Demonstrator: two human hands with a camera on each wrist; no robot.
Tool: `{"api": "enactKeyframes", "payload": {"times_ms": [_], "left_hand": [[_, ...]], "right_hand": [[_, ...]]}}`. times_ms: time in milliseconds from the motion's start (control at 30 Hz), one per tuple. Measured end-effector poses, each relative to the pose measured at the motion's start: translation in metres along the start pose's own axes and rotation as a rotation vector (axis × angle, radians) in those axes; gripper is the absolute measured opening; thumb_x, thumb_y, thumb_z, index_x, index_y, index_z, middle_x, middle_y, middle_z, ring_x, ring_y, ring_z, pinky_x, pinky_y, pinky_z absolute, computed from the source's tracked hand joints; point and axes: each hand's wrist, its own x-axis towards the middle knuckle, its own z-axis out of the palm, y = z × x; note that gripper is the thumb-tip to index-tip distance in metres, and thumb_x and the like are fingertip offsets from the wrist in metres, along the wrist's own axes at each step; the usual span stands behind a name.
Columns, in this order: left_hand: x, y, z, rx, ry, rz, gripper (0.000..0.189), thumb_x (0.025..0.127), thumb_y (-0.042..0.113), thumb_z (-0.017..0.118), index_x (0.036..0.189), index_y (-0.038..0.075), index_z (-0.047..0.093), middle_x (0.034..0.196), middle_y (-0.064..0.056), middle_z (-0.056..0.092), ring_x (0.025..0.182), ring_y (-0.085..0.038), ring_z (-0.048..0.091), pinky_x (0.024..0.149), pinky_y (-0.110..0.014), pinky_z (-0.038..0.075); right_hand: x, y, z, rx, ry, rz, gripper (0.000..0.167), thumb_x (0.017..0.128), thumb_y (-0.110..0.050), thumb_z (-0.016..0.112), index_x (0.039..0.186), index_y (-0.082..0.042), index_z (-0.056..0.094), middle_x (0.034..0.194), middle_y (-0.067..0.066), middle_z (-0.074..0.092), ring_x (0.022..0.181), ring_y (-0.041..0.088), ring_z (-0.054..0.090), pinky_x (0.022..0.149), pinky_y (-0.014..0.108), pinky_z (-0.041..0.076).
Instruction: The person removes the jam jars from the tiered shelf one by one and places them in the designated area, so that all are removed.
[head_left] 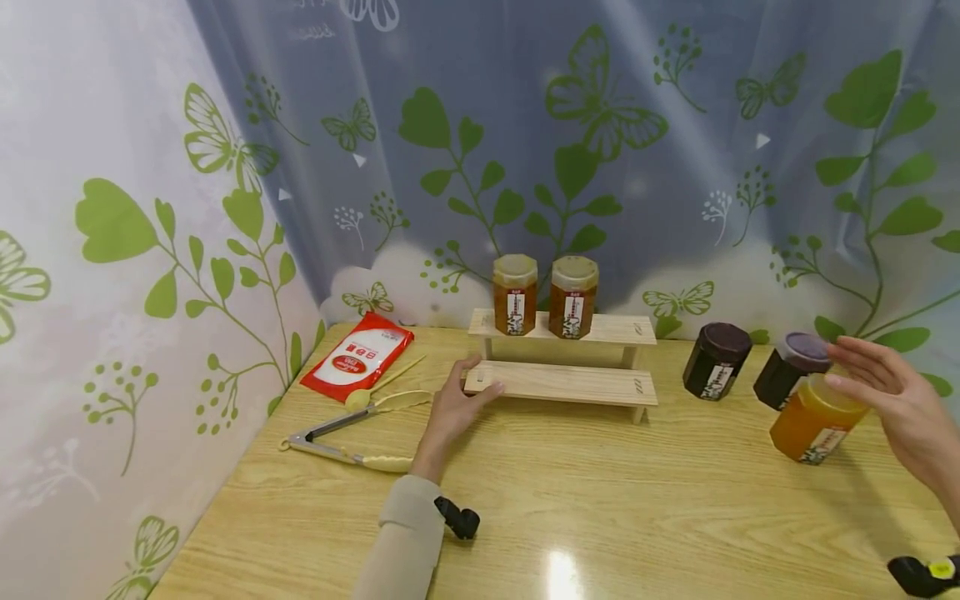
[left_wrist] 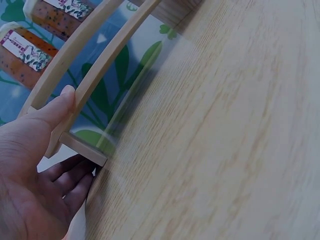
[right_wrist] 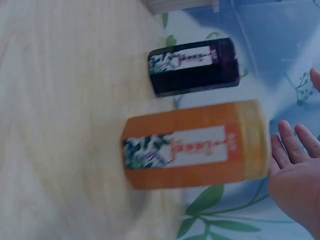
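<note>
My left hand (head_left: 454, 408) grips the left end of a two-tier wooden rack (head_left: 570, 383). In the left wrist view its thumb lies along the lower board, and the other fingers reach past the rack's foot. On the upper tier stand two amber jars with pale lids, the left jar (head_left: 515, 296) and the right jar (head_left: 573, 298). Over at the right, my right hand (head_left: 896, 400) is spread right at the lid of an orange jar (right_wrist: 190, 150); its fingers look loosely extended. Behind that jar are a dark jar with a purple lid (head_left: 795, 367) and another dark jar (head_left: 716, 362).
Left of the rack lies a red-and-white packet (head_left: 358, 357). In front of it are a yellow-ended stick (head_left: 358, 400) and spread tongs (head_left: 345, 454), close to my left forearm. A patterned curtain (head_left: 480, 183) hangs along the table's back edge.
</note>
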Motion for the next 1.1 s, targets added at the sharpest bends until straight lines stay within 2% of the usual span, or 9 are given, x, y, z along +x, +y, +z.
{"api": "enactKeyframes", "payload": {"times_ms": [167,267,400,500,667,767,867,1000,1100], "left_hand": [[0.001,-0.001,0.001,-0.001,0.003,-0.010,0.077,0.090,0.051,0.080,0.155,0.029,0.047,0.157,-0.016,0.049,0.142,-0.037,0.048,0.112,-0.057,0.040],[0.000,-0.001,0.001,0.001,0.003,-0.013,0.076,0.089,0.052,0.080,0.155,0.030,0.047,0.156,-0.016,0.050,0.142,-0.038,0.048,0.112,-0.058,0.040],[0.000,-0.001,0.001,0.006,-0.001,-0.013,0.075,0.090,0.052,0.079,0.154,0.031,0.048,0.157,-0.016,0.049,0.142,-0.038,0.047,0.112,-0.058,0.040],[0.000,-0.001,0.001,0.009,0.005,-0.009,0.075,0.090,0.052,0.079,0.155,0.031,0.047,0.158,-0.016,0.048,0.143,-0.040,0.046,0.113,-0.059,0.039],[-0.001,0.002,0.000,0.015,0.012,-0.011,0.075,0.090,0.052,0.079,0.155,0.031,0.047,0.161,-0.013,0.045,0.148,-0.041,0.038,0.115,-0.061,0.036],[-0.001,0.003,-0.001,0.011,0.008,-0.005,0.076,0.090,0.052,0.079,0.156,0.030,0.047,0.161,-0.013,0.044,0.148,-0.041,0.039,0.115,-0.062,0.036],[-0.001,0.003,-0.001,0.010,0.005,0.001,0.076,0.091,0.051,0.079,0.156,0.029,0.046,0.162,-0.013,0.043,0.148,-0.041,0.038,0.114,-0.062,0.036],[-0.001,0.003,-0.001,0.007,0.006,-0.001,0.075,0.091,0.051,0.079,0.155,0.030,0.047,0.162,-0.012,0.043,0.149,-0.041,0.038,0.115,-0.063,0.035],[-0.001,0.001,-0.001,0.003,0.007,0.000,0.074,0.091,0.050,0.079,0.155,0.031,0.047,0.162,-0.013,0.043,0.148,-0.042,0.038,0.114,-0.063,0.036]], "right_hand": [[0.012,-0.012,0.012,0.028,-0.045,0.008,0.060,0.106,0.005,0.052,0.157,-0.023,0.036,0.144,-0.017,0.052,0.124,-0.011,0.051,0.101,0.007,0.035],[0.020,-0.018,0.024,0.048,-0.077,0.034,0.060,0.106,0.005,0.053,0.157,-0.022,0.037,0.144,-0.015,0.052,0.124,-0.010,0.052,0.092,0.006,0.040],[0.031,-0.027,0.043,0.060,-0.120,0.063,0.059,0.107,0.001,0.052,0.160,-0.021,0.035,0.148,-0.015,0.052,0.130,-0.007,0.049,0.110,0.011,0.029],[0.043,-0.032,0.057,0.088,-0.153,0.073,0.058,0.108,0.000,0.051,0.160,-0.019,0.035,0.150,-0.012,0.052,0.134,-0.003,0.048,0.116,0.016,0.023],[0.063,-0.037,0.083,0.056,-0.221,0.074,0.058,0.108,-0.004,0.053,0.160,-0.021,0.035,0.150,-0.011,0.051,0.135,0.000,0.047,0.126,0.039,0.008],[0.074,-0.039,0.100,0.009,-0.251,0.077,0.058,0.108,-0.008,0.055,0.161,-0.019,0.034,0.150,-0.011,0.051,0.136,0.002,0.046,0.124,0.035,0.019],[0.084,-0.040,0.117,-0.056,-0.263,0.103,0.057,0.108,-0.013,0.057,0.160,-0.018,0.034,0.152,-0.007,0.050,0.137,0.005,0.046,0.104,0.021,0.038],[0.098,-0.039,0.137,-0.050,-0.301,0.117,0.059,0.108,-0.017,0.058,0.161,-0.016,0.033,0.158,0.006,0.044,0.142,0.015,0.043,0.120,0.044,0.027],[0.108,-0.037,0.151,-0.017,-0.329,0.128,0.061,0.108,-0.018,0.060,0.162,-0.015,0.031,0.162,0.014,0.038,0.148,0.027,0.036,0.121,0.063,0.014]]}}
